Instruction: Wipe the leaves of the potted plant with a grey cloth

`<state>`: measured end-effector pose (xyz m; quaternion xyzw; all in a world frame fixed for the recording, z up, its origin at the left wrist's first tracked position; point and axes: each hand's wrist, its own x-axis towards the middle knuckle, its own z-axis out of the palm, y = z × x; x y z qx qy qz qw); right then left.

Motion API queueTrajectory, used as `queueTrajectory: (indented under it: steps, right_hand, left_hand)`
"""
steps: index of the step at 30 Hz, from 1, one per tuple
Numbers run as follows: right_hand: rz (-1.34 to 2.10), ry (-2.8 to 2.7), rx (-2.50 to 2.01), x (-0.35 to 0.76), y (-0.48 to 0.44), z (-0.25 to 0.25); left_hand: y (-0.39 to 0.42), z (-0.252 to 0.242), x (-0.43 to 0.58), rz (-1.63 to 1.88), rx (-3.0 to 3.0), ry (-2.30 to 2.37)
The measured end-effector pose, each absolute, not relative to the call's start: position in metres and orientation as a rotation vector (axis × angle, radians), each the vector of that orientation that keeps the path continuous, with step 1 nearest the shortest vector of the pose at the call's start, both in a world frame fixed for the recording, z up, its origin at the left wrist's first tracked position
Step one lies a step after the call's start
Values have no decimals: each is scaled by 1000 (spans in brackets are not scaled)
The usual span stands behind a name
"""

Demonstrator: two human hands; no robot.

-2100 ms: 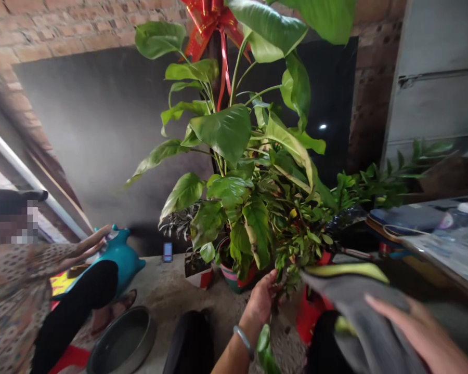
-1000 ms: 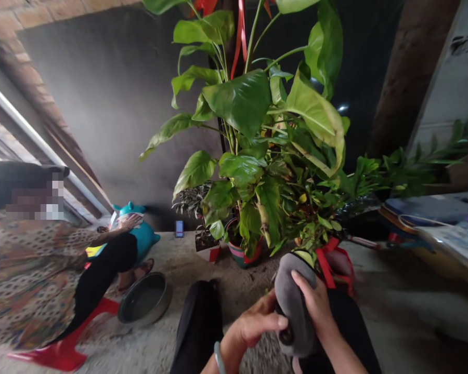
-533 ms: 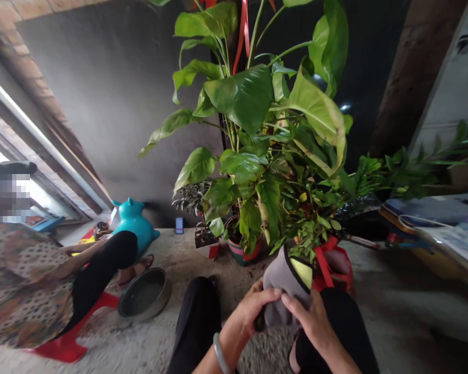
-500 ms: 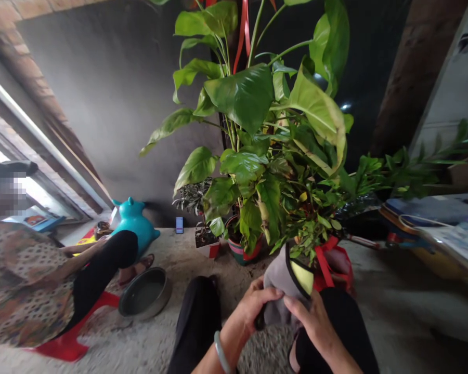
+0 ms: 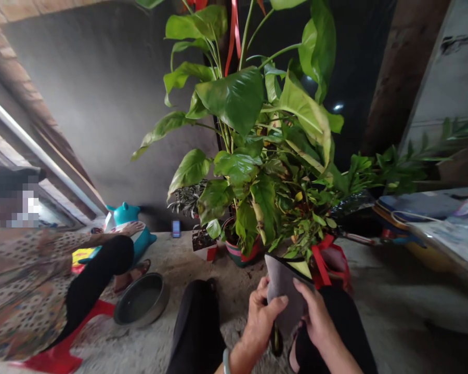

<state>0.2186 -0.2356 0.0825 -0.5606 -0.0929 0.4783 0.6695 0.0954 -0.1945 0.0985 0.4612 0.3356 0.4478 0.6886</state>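
A grey fabric piece [image 5: 286,293] with black edging and a pale yellow inner side is held up between my hands, above the gap between my knees. It looks fairly flat, its yellow side showing at the top right corner. My left hand [image 5: 260,314] grips its left edge, thumb across the grey face and fingers mostly behind. On the opposite edge, my right hand [image 5: 314,311] pinches it with the thumb near the black trim; the other fingers are partly hidden. Below the fabric hangs a small dark object [image 5: 276,340] that I cannot make out.
Tall leafy plants [image 5: 237,166] in pots stand ahead, beside a red bag [image 5: 335,265]. Left are a grey basin [image 5: 142,301] and a person [image 5: 31,285] on a red stool [image 5: 62,353], one hand on a teal animal toy [image 5: 142,241]. A phone [image 5: 176,229] leans by the wall.
The grey fabric has gone from bulging and curved to flatter, and my hands have shifted their hold along its edges. The person at left has put a hand on the teal toy.
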Motion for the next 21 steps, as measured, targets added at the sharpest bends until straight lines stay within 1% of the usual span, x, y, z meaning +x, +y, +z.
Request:
queueTrajectory:
  steps: [4, 6, 9, 12, 14, 18, 21]
  right_hand:
    - [1295, -87, -1051, 226, -235, 71]
    - [1356, -66, -988, 229, -237, 69]
    - [1334, -121, -1015, 230, -240, 67]
    - [1224, -178, -1092, 231, -243, 66]
    - [1226, -252, -1130, 232, -246, 67]
    - [1428, -508, -1006, 235, -253, 73]
    - [1410, -515, -1064, 238, -253, 81]
  left_hand:
    - [-195, 96, 94, 1011, 1005, 737]
    - [-193, 99, 93, 937, 925, 760]
    - [-191, 101, 92, 803, 763, 749]
    - [-191, 96, 93, 844, 642, 848]
    - [-190, 91, 95, 893, 598, 966]
    - [-187, 91, 96, 893, 758, 1025]
    - [-185, 97, 95, 826, 873, 898]
